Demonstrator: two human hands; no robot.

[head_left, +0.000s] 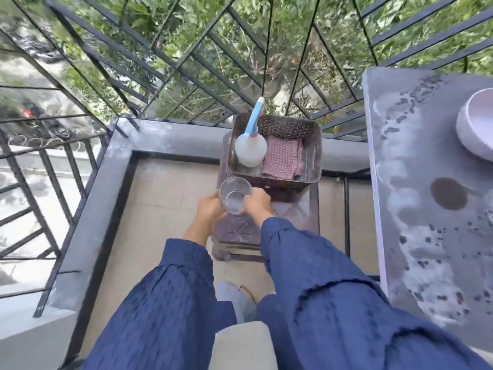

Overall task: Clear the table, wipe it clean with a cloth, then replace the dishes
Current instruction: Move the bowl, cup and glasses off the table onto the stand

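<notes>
Both hands hold a clear drinking glass (234, 194) over the near part of a low brown stool (293, 212). My left hand (210, 209) grips its left side and my right hand (257, 202) grips its right side. Behind the glass, a dark perforated basket (312, 134) stands on the stool. In it lie a white spray bottle (250, 148) with a blue nozzle and a folded red checked cloth (282, 158). The grey table (416, 161) at the right is smeared white and speckled, with a dark round stain (448, 193). A white bowl (477, 124) stands on its far right.
A black metal railing (186, 62) and a grey ledge (170, 137) close off the balcony ahead and to the left. The floor is beige tile (160, 198). A pale cushion or seat edge (240, 343) shows between my blue sleeves at the bottom.
</notes>
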